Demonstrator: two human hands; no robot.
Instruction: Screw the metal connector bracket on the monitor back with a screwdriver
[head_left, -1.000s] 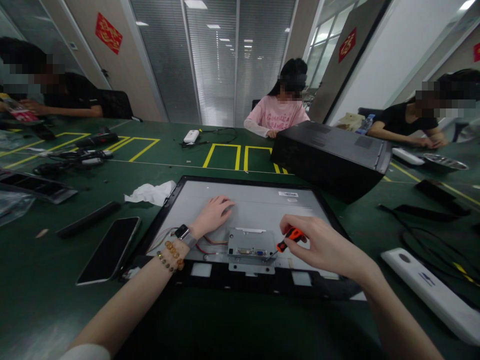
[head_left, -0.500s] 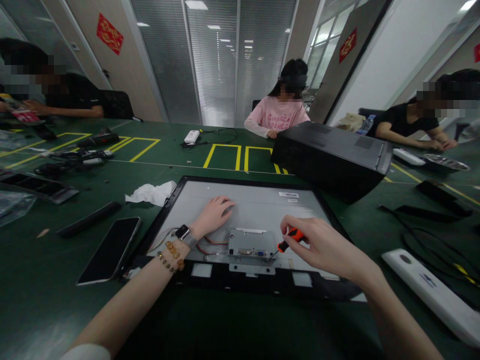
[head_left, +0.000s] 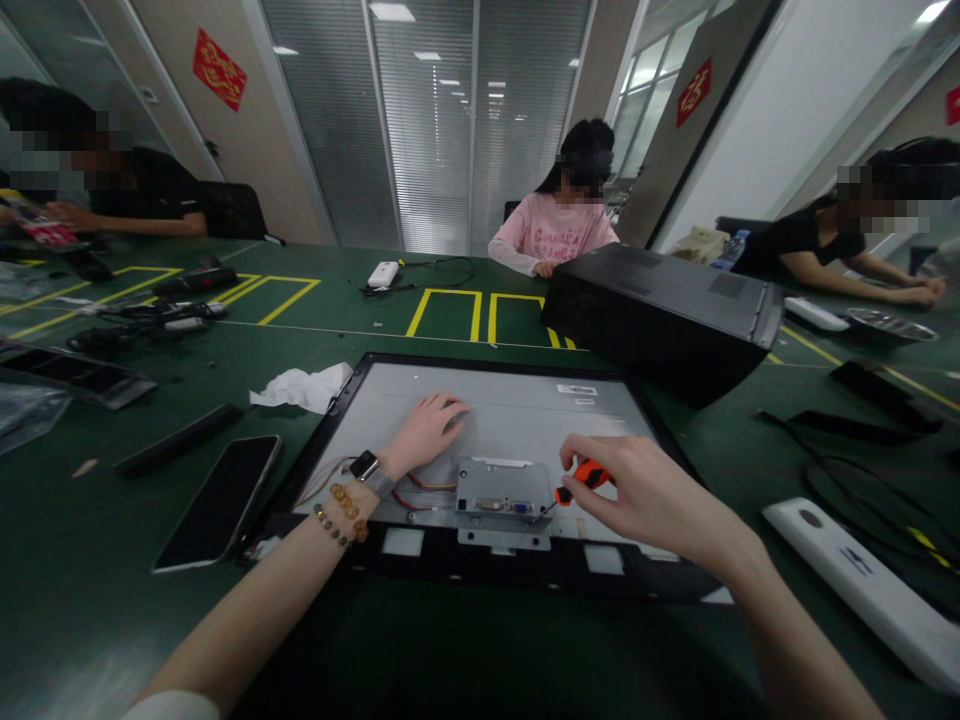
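Note:
In front of me lies an opened monitor panel, its grey back facing up inside a black frame. On its near side sits a metal bracket box with a blue video port and a white one. My right hand grips an orange and black screwdriver, its tip down at the box's lower right edge. Flat on the grey back rests my left hand, fingers stretched out and holding nothing. Thin coloured wires run from beside the left wrist to the box.
Left of the panel are a phone, a black bar and a crumpled tissue. A large black casing stands behind at right. A white strip-shaped device and black cables lie to the right. Several people sit around the table.
My hands and the screwdriver stay almost where they were, with only a slight shift in the right hand's grip. The person at far right has moved their hands further right.

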